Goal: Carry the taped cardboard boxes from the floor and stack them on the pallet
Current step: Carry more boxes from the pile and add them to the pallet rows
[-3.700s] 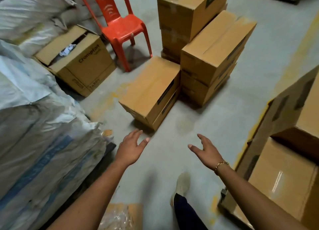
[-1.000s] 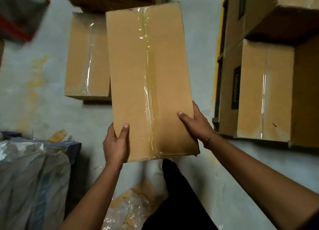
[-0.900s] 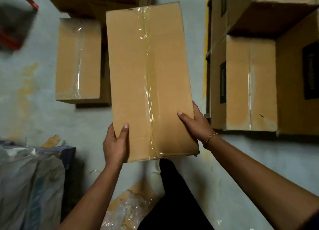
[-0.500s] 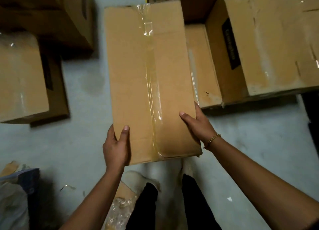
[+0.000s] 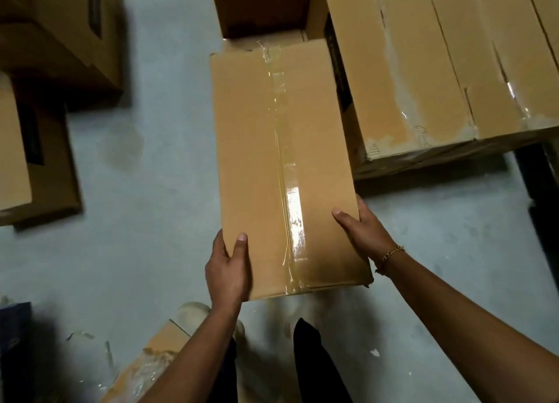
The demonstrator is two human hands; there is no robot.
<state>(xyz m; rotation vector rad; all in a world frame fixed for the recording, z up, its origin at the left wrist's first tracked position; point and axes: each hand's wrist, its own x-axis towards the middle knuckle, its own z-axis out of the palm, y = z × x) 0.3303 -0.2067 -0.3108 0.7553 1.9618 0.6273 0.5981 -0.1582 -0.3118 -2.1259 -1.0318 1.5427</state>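
Seen from above, a plain brown cardboard box [image 5: 257, 166] is held in the air over a pale grey concrete floor [image 5: 145, 196], its long side running away from the viewer. A strip of clear glossy tape [image 5: 284, 160] runs down the middle of its top, folds over the near edge and catches a bright glare close to the hands. The left hand [image 5: 227, 269] grips the near left corner and the right hand [image 5: 363, 233] grips the near right edge, each with its thumb laid on top and its fingers hidden underneath; a thin gold bracelet [image 5: 388, 255] sits on the right wrist. The box's far end reaches beside a stack of taped boxes [image 5: 423, 69] on the right, whose tape is wrinkled and peeling (whether the held box touches them cannot be told). A dark label [image 5: 337, 69] on the stack's side is mostly hidden and unreadable. More boxes [image 5: 60, 39] stand on the floor at the left, their dark labels too blurred to read. Below the box are dark trousers [image 5: 317, 366], a pale shoe [image 5: 193, 311] and a cardboard scrap [image 5: 151, 360] with crumpled clear plastic
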